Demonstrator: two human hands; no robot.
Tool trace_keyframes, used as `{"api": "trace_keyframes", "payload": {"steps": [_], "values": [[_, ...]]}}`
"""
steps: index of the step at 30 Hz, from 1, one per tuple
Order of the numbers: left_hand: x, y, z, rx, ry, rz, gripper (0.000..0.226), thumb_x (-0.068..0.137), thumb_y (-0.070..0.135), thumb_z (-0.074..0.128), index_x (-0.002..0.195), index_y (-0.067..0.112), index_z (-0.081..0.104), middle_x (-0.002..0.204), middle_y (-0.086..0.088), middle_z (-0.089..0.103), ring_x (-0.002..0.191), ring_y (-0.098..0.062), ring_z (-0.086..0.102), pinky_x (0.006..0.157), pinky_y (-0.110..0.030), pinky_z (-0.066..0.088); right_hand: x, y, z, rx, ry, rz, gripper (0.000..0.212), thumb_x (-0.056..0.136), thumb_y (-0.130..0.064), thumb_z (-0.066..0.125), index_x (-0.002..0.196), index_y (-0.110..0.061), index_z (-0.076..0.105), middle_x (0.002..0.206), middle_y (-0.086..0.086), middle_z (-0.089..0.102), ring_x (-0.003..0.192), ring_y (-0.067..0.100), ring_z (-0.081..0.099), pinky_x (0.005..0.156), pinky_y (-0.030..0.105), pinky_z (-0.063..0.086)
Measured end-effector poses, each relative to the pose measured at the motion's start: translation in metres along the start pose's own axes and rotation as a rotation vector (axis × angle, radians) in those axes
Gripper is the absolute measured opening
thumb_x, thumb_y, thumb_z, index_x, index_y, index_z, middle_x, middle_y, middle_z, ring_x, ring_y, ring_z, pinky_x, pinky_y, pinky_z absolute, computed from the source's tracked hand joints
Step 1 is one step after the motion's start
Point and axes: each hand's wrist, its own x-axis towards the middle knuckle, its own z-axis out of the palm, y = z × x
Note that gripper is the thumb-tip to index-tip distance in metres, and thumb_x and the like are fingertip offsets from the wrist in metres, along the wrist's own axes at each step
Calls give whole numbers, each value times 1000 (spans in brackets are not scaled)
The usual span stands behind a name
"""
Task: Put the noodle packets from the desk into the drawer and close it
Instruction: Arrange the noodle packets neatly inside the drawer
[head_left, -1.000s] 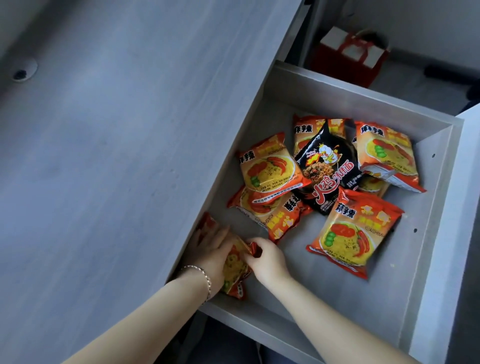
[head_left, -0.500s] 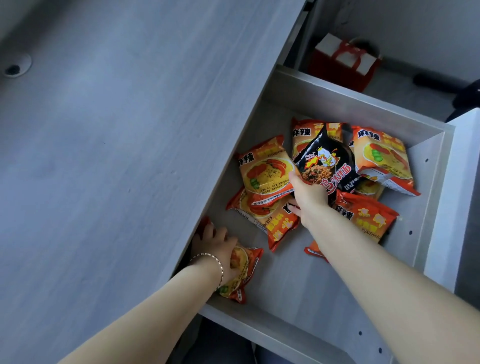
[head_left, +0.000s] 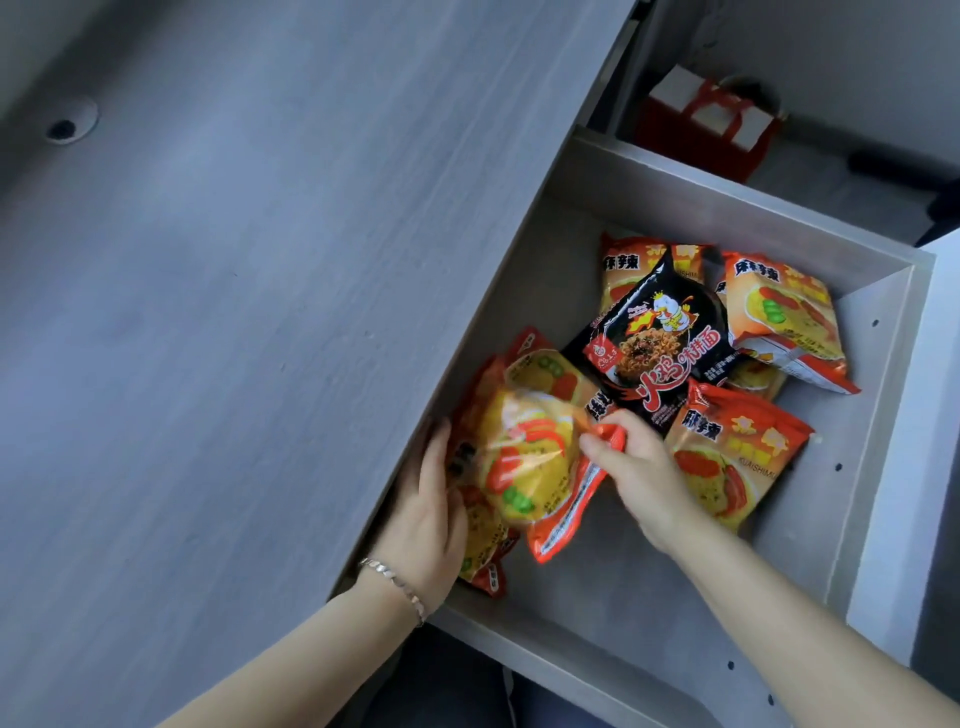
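Observation:
The grey drawer (head_left: 737, 210) stands pulled out beside the desk (head_left: 234, 312) and holds several noodle packets. A black packet (head_left: 660, 343) lies in the middle among orange ones (head_left: 779, 317). My right hand (head_left: 636, 470) pinches the corner of an orange packet (head_left: 524, 457), blurred and tilted up over the drawer's near left part. My left hand (head_left: 428, 512) rests against another orange packet (head_left: 483, 535) standing along the drawer's left wall, under the desk edge. Another orange packet (head_left: 727, 457) lies right of my right hand.
A red and white gift bag (head_left: 711, 130) sits on the floor beyond the drawer. The desk has a round cable hole (head_left: 65, 127) at the far left. A white cabinet side (head_left: 930, 415) borders the drawer on the right.
My right hand came back from the middle of the drawer with an orange packet and brought it toward the left wall. My left hand stayed at the packet by that wall.

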Motion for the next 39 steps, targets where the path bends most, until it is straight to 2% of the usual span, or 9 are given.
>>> {"api": "trace_keyframes", "payload": {"steps": [3,7,14,20,24,30,32,35,39], "values": [[7,-2,-1,54,-13,153,52,96,14,37,146,18,22,154,9,7,136,6,-1,100,8,-13,-6,20,35,-19,-160,88,21,89,-6,56,73,-18,49,68,-4,50,66,8,46,56,8,38],[14,-10,6,303,-211,127,57,97,34,39,148,27,14,158,11,0,143,-4,-11,106,-16,-19,-8,38,59,-341,-168,-42,3,92,-21,53,92,-21,56,87,-9,52,82,8,52,63,2,39],[33,-4,13,679,-402,87,82,76,61,56,143,28,23,147,-1,26,140,-27,16,118,-42,-3,-4,52,38,-408,-261,126,55,93,-42,44,142,-21,32,144,6,44,133,20,42,106,31,34],[45,10,16,803,-533,6,82,71,52,67,138,24,29,153,-3,21,140,-29,18,117,-48,6,8,56,33,-520,-296,185,34,99,-32,30,117,-19,55,122,11,56,122,28,50,90,27,35],[54,15,12,851,-609,-3,83,69,51,69,135,21,28,141,-7,41,137,-29,25,117,-49,3,7,55,30,-527,-313,150,34,97,-22,37,127,-16,52,131,6,57,122,22,51,93,25,38],[60,18,9,893,-684,15,89,70,66,61,142,31,22,145,-12,32,136,-35,26,116,-50,6,-5,36,9,-593,100,-92,22,91,-13,48,108,-15,61,112,4,64,89,15,60,74,28,52],[60,19,9,879,-692,3,85,70,68,58,140,31,28,144,-13,33,135,-36,26,116,-49,10,5,23,4,-687,199,-219,32,89,-16,54,121,-13,55,128,6,52,99,14,54,77,22,46],[57,18,11,866,-658,-45,77,73,72,50,136,28,38,145,-13,33,137,-37,23,116,-49,11,34,7,6,-885,94,-251,71,83,-37,62,142,-14,29,150,10,28,138,25,29,108,34,34],[52,15,19,756,-546,-148,64,78,71,40,123,28,53,149,-8,31,142,-37,12,118,-51,8,58,-3,22,-1166,-25,-121,103,70,-55,68,147,-18,10,152,18,19,141,36,19,113,47,24]]}}
